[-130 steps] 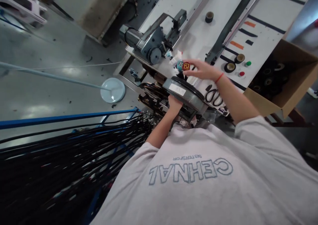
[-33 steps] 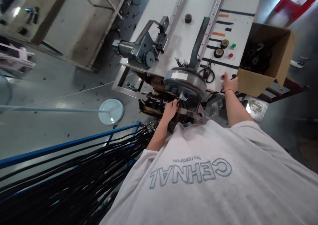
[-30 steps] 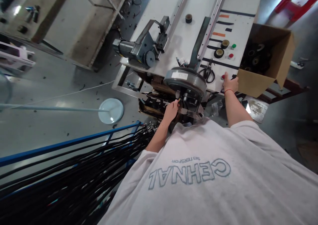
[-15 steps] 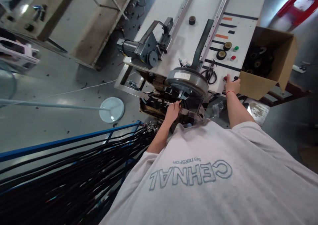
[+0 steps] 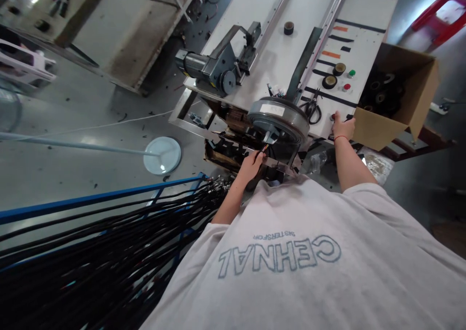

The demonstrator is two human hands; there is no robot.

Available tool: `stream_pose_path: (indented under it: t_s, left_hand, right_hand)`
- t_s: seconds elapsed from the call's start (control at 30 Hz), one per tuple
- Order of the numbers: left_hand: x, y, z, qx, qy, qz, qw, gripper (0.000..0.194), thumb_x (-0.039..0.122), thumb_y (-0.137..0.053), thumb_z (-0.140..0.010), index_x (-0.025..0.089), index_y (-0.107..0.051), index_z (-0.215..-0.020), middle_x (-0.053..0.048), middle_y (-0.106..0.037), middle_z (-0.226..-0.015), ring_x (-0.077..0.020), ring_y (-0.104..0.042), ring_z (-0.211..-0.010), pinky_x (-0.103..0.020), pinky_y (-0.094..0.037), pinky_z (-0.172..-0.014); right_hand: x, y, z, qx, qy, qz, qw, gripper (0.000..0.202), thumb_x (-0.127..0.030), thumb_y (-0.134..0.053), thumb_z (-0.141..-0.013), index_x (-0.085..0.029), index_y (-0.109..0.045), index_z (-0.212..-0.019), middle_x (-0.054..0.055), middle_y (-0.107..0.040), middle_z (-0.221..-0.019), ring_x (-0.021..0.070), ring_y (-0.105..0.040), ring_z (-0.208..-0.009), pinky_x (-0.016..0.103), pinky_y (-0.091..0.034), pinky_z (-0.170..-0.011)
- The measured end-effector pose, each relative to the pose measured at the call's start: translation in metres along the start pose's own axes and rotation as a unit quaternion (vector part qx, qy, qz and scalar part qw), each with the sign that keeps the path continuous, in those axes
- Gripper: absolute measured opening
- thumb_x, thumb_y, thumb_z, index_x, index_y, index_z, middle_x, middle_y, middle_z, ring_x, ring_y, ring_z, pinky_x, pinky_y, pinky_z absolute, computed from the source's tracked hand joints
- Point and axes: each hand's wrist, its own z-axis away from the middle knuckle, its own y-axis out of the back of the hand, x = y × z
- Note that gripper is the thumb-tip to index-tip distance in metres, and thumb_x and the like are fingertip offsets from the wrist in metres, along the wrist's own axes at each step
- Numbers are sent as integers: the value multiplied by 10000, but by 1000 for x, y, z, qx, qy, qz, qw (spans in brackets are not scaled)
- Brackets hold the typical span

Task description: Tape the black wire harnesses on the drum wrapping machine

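Note:
My left hand (image 5: 254, 163) is closed in a pinch on the end of some thin coloured wires (image 5: 266, 147). These run up to a pale fitting (image 5: 270, 137) at the front of a large grey wheel-shaped drum (image 5: 278, 118), which carries a white label. At the table's front right corner, my right hand (image 5: 343, 127) rests with one digit stretched to a red button (image 5: 333, 117) and the others bent, partly hidden. It appears to hold nothing. Black-handled scissors (image 5: 312, 111) lie between the drum and this hand.
A motor unit (image 5: 209, 68) sits on the white table's left edge. Tape rolls (image 5: 329, 81), a green button (image 5: 351, 73) and another red button (image 5: 347, 87) are on the right side. A cardboard box (image 5: 396, 121) adjoins the table. Black cables (image 5: 109, 252) hang over a blue rack (image 5: 102, 197) at left.
The view has shifted slightly, so the table appears a little further right and lower. My left hand still pinches the wires, and my right hand stays at the red button.

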Motion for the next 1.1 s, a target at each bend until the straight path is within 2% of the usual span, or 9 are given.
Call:
stream_pose_path:
  t_s: [0.13,0.23,0.4,0.53,0.67,0.8,0.93,1.1]
  left_hand:
    - [-19,9,28,-51,65,103,991,502,625,-403,-944,181,-553,-762,57,-397,-488,-104,-363,-456,-246,-322,-502]
    - [-20,7,35,-33,60,118,991,519,656,-431,-923,180,-544,-751,55,-409,-501,-97,-368,-466,-241,-314,-489]
    - [-13,-7,17,-10,37,132,991,497,638,-443,-932,178,-555,-780,50,-429,-546,-93,-394,-488,-240,-330,-493]
    - [-11,-19,3,-7,71,162,984,494,632,-438,-945,184,-516,-753,66,-368,-541,-80,-331,-463,-232,-258,-453]
    - [-7,-33,3,1,108,210,972,501,648,-408,-957,194,-466,-752,85,-299,-537,-68,-265,-450,-225,-217,-441]
    - [-4,-43,5,5,107,230,967,500,646,-398,-964,198,-443,-746,81,-303,-543,-66,-278,-450,-222,-226,-440]
    - [-6,-41,3,15,114,241,964,521,678,-434,-934,188,-470,-761,84,-302,-542,-61,-266,-457,-222,-209,-445]
    - [-13,-32,6,-4,113,241,964,513,688,-619,-798,186,-510,-789,83,-372,-555,-65,-327,-476,-215,-274,-472]
  right_hand:
    - [4,-3,-4,3,-2,3,1000,754,-716,-493,-888,-113,-468,-1339,267,-568,-1313,387,-556,-1258,571,-443,-1016]
    - [6,-5,-7,20,-1,-3,1000,780,-743,-511,-861,-122,-483,-1332,251,-588,-1293,389,-576,-1225,578,-452,-1002]
    - [4,-5,-7,14,-4,1,1000,771,-730,-509,-871,-112,-484,-1331,263,-579,-1295,392,-570,-1234,576,-439,-1015]
    - [1,-3,-3,14,-5,5,1000,754,-718,-479,-894,-109,-466,-1339,273,-568,-1304,394,-564,-1236,575,-425,-1025]
    - [-1,-1,0,12,-15,1,1000,750,-735,-457,-893,-129,-475,-1333,240,-569,-1323,386,-557,-1246,557,-422,-1039]
    - [-2,-1,0,17,-22,-13,1000,742,-740,-366,-923,-127,-491,-1322,221,-585,-1314,372,-561,-1248,542,-417,-1056]
    - [-1,-1,0,12,-16,-16,1000,768,-718,-509,-882,-94,-471,-1328,250,-564,-1330,382,-547,-1257,549,-407,-1059]
    - [-1,0,1,10,-10,-39,999,706,-654,-567,-886,-111,-472,-1326,243,-557,-1337,377,-533,-1279,570,-395,-1066]
